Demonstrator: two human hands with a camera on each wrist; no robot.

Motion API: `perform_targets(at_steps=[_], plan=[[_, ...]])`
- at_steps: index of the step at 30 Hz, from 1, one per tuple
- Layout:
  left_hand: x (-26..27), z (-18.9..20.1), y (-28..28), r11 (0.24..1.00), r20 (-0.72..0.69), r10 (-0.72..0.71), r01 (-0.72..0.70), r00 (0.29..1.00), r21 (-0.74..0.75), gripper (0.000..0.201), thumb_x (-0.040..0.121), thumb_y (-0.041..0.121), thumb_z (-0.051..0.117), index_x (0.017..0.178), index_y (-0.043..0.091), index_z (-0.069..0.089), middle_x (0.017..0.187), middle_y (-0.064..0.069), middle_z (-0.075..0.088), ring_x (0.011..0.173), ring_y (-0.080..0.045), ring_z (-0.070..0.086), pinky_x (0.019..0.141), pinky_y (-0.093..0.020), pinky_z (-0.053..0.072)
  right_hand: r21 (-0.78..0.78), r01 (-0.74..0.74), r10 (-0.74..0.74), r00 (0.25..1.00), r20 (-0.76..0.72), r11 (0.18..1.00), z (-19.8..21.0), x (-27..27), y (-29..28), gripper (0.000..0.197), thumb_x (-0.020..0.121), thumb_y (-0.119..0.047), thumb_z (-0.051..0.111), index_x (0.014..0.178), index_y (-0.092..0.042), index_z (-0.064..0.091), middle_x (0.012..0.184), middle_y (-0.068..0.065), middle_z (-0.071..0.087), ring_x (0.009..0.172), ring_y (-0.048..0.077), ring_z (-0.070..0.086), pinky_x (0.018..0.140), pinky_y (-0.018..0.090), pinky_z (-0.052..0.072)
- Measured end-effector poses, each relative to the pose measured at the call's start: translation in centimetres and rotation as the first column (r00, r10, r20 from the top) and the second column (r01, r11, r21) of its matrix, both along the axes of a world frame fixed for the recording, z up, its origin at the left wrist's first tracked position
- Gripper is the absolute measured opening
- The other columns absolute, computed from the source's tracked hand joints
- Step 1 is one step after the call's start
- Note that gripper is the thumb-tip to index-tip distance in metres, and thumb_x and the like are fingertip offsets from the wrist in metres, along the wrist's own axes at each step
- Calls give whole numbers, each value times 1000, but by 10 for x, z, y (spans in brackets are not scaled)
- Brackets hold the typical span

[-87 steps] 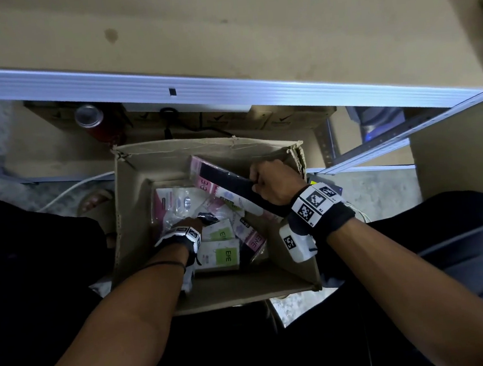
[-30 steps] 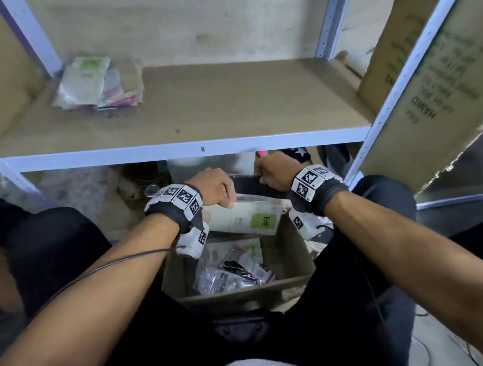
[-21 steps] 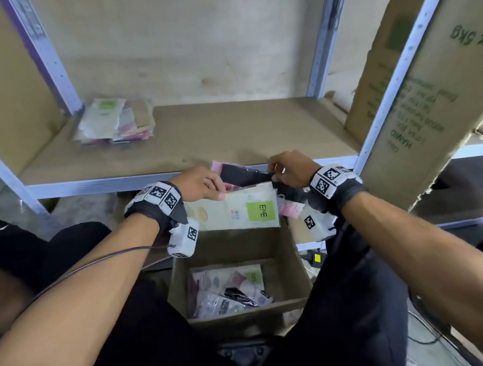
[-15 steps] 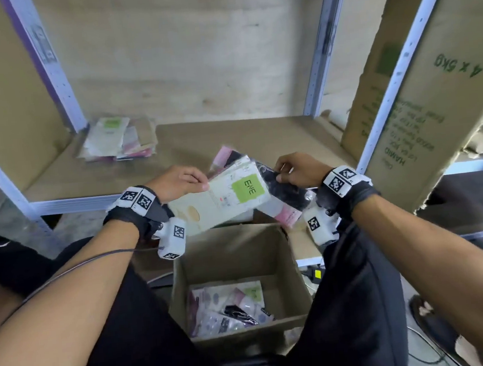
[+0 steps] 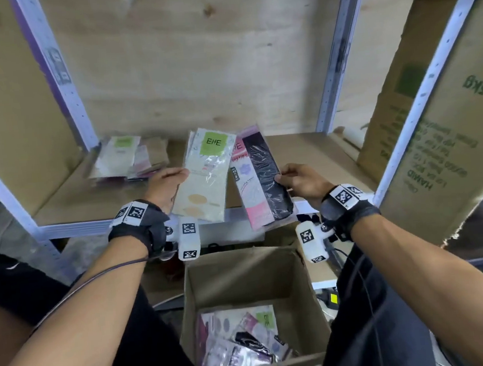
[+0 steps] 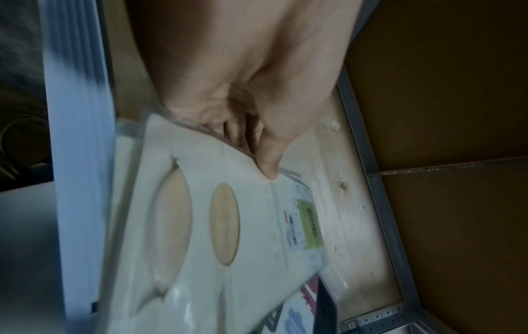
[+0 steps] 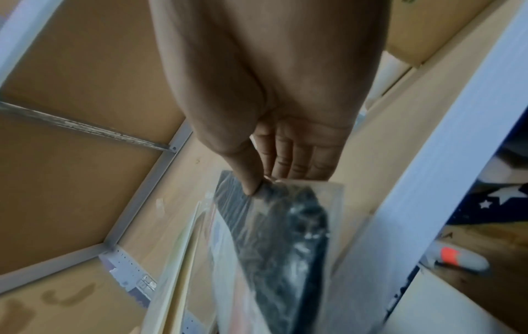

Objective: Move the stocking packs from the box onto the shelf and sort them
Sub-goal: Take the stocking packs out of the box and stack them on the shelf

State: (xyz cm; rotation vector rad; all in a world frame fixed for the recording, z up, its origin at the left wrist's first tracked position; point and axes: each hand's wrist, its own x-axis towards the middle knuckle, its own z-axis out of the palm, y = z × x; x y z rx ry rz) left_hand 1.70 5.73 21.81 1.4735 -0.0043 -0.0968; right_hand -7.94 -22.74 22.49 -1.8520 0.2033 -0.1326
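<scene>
My left hand (image 5: 167, 183) pinches a beige stocking pack (image 5: 204, 174) with a green ENE label by its left edge; the left wrist view shows my thumb on that beige pack (image 6: 228, 226). My right hand (image 5: 296, 179) pinches a pink pack of black stockings (image 5: 259, 178) by its right edge, the same black pack (image 7: 285, 237) that hangs under my thumb in the right wrist view. Both packs are held upright over the front edge of the wooden shelf (image 5: 305, 150). The cardboard box (image 5: 251, 270) below holds several more packs (image 5: 243, 339).
A small pile of packs (image 5: 129, 159) lies at the shelf's back left corner. White metal uprights (image 5: 55, 73) frame the bay. A large printed carton (image 5: 435, 123) leans at the right. My knees flank the box on the floor.
Both hands have lifted the packs out of the box to shelf height. The two packs, first overlapped, have been pulled apart and stood upright, one in each hand.
</scene>
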Motion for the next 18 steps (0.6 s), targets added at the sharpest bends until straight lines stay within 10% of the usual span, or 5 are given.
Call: perform_targets(at_steps=[5,18], plan=[[23,-4,3,996,-33,80,-81,996,-31,29,96,1,61,125,-6,61,126,-24,63,94,-29,63,94,-46,52,120,13,-11,1000,-21,993,-14,32,19,14,101,-11,53,107,0,60,96,18,63,83,27,60,67,33,51],[118,6,51,961,-58,277,-277,959,13,10,92,6,69,87,14,65,115,-17,69,95,-28,66,94,-44,56,271,4,1,1000,-22,963,-24,141,75,17,101,-12,53,85,-13,56,74,5,65,52,8,63,46,20,49]])
